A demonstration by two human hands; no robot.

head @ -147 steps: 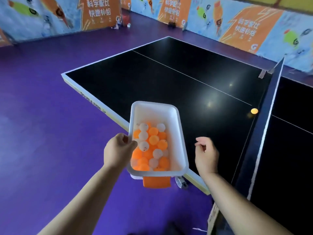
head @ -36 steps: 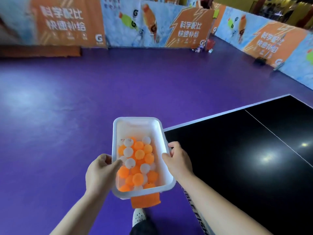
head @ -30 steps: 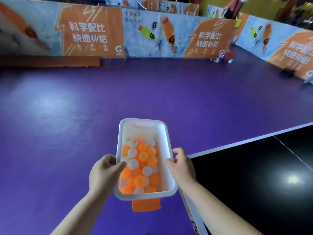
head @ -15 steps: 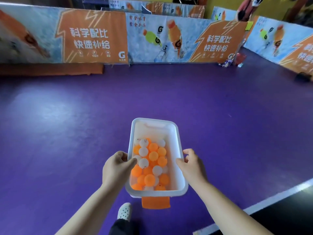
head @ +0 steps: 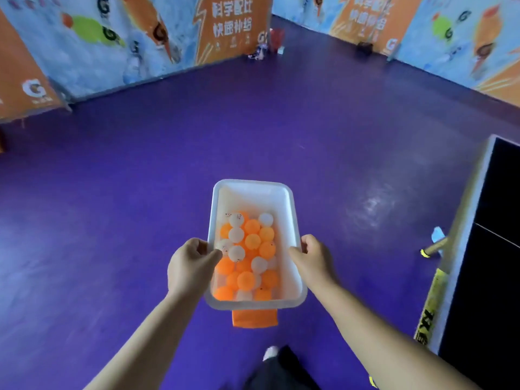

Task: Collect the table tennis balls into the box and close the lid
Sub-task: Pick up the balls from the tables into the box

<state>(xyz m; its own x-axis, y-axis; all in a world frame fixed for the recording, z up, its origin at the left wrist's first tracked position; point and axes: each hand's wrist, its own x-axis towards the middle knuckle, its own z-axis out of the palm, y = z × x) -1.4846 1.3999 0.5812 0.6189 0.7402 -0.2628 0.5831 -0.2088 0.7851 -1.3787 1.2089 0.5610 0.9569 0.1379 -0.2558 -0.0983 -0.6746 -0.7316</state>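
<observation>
Item: white box, lid off, held in the air over a purple floor. The left hand and right hand each gripped a long rim, fingers curled round the edge. Contents: orange and white table tennis balls, heaped toward the near end. An orange piece showed under the near rim. The table edge stood well apart at right. The floor ran ahead to printed barriers.
</observation>
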